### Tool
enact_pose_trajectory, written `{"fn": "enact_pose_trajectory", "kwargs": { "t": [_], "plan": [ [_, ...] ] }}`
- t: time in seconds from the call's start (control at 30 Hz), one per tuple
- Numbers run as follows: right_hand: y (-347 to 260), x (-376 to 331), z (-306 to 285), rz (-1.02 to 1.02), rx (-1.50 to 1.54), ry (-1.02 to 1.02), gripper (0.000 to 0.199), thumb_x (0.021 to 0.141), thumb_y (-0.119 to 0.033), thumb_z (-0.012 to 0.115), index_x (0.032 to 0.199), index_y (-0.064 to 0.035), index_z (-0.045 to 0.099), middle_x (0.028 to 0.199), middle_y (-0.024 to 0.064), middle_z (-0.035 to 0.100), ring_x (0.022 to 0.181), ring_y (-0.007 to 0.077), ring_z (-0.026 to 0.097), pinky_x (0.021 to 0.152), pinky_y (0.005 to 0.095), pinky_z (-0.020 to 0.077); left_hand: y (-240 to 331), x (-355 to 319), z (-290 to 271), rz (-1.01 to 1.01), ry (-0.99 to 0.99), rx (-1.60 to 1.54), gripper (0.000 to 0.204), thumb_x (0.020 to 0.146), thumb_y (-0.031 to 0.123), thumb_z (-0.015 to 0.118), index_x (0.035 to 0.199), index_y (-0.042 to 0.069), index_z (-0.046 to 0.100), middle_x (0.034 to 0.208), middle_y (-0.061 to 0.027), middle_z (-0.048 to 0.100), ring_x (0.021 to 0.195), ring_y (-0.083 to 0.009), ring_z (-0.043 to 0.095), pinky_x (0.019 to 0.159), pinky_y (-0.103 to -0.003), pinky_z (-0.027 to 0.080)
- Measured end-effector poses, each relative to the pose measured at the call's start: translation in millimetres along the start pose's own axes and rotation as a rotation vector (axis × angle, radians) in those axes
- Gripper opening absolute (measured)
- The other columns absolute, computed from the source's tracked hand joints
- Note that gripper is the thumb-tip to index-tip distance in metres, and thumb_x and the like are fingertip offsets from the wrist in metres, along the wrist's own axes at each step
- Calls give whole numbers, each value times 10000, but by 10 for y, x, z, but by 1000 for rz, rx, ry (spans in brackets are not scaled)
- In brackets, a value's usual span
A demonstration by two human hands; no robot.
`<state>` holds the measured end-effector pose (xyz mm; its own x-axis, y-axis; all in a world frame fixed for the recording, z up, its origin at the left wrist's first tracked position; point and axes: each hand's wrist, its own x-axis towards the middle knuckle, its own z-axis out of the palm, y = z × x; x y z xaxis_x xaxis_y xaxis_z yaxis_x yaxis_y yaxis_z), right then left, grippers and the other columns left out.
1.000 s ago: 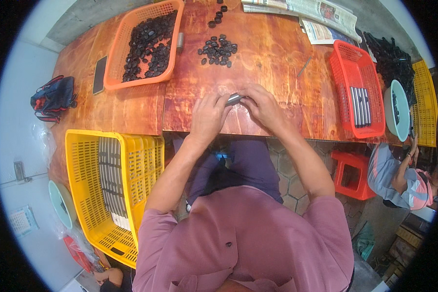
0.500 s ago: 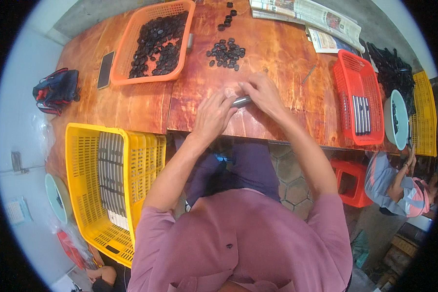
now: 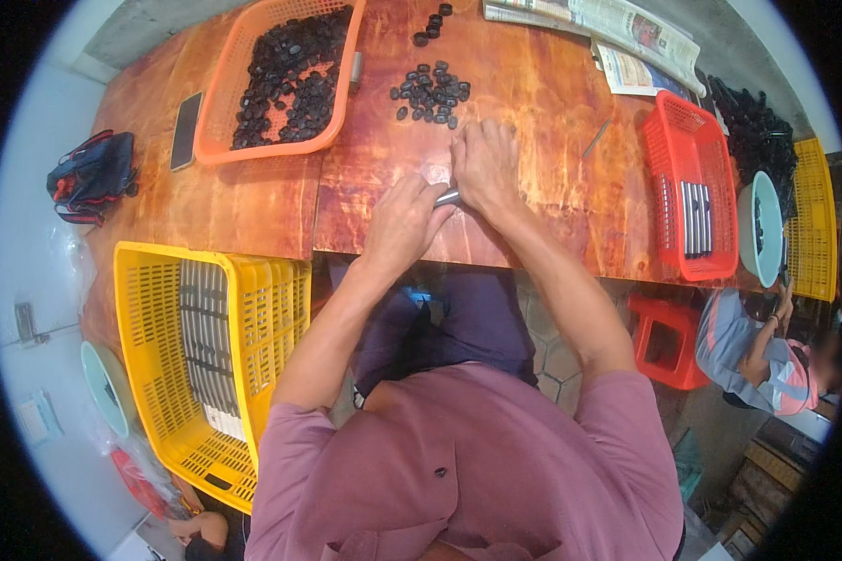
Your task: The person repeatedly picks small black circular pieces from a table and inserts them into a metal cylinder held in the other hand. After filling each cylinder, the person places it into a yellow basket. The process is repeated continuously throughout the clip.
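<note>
Dark blue cloth bag (image 3: 92, 178): lay at the far left of the wooden table (image 3: 552, 210). Yellow crate (image 3: 138, 355): stood below the table's near edge, with silver-and-black tubes (image 3: 206, 327) stacked inside. Phone (image 3: 186, 131): lay flat, dark face up, just beside the orange basket (image 3: 269, 152), which held many loose black caps (image 3: 304, 47).

Left hand (image 3: 404, 222): thumb and fingers clamped on the left part of a metal tube (image 3: 448, 197). Tube: one, held low over the table before the person's lap; long axis nearly crosswise, its right end pointing right and slightly away from the person. Small pile of black caps (image 3: 432, 93): beyond the hands.

Right hand (image 3: 486, 173): just beside the tube's right end, back upward, fingers close together and pointing away, near the pile; whether they gripped anything could not be told. Thin rod (image 3: 597, 138): lay slantwise. Red basket (image 3: 688, 145): held silver tubes (image 3: 697, 220) side by side, long axes running away from the person.
</note>
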<state>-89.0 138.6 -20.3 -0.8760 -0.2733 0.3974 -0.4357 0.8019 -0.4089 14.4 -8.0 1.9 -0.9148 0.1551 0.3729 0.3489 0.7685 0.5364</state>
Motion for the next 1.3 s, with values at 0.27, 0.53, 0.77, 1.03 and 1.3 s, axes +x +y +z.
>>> {"fn": "enact_pose_trajectory", "kwargs": {
  "t": [0.27, 0.53, 0.77, 1.03, 1.3],
  "plan": [
    [-77, -21, -96, -1, 23, -50, 175, 940, -204, 620, 997, -39, 612, 1002, 174, 556, 983, 359, 528, 880, 486, 375, 2, -18, -4, 28, 28, -16, 337, 823, 183, 802, 1111, 34, 711, 895, -116, 621, 835, -317, 617, 747, -423, 506],
    [-11, -48, -76, -25, 59, -51, 186, 917, -196, 636, 1001, -37, 590, 995, 173, 555, 977, 360, 525, 886, 493, 370, -17, 11, 13, 82, 26, 43, 275, 827, 167, 794, 1064, 62, 701, 900, -78, 625, 839, -273, 611, 713, -388, 471],
    [-1, -28, -56, -19, -1, -88, 216, 932, -237, 600, 999, -32, 588, 1041, 185, 570, 1018, 367, 527, 921, 496, 373, -35, -82, 96, 104, 28, 113, 302, 851, 214, 765, 1100, 60, 689, 917, -66, 614, 883, -262, 606, 767, -382, 475],
    [-138, 104, -115, -193, 211, -72, 439, 998, -360, 474, 855, 34, 606, 766, 251, 578, 723, 398, 554, 622, 515, 386, -42, -34, 327, -280, 129, -394, 219, 899, 146, 583, 1051, 28, 687, 1029, -222, 681, 899, -391, 659, 821, -501, 538],
    [620, 49, 215, 364, 846, -129, 520, 1080, -385, 547, 1303, 84, 520, 1198, 213, 615, 1047, 273, 636, 866, 384, 560, -84, -108, 627, 207, 339, 468, 233, 796, 244, 651, 902, 36, 648, 867, -94, 627, 883, -267, 651, 783, -401, 542]
  ]
}}
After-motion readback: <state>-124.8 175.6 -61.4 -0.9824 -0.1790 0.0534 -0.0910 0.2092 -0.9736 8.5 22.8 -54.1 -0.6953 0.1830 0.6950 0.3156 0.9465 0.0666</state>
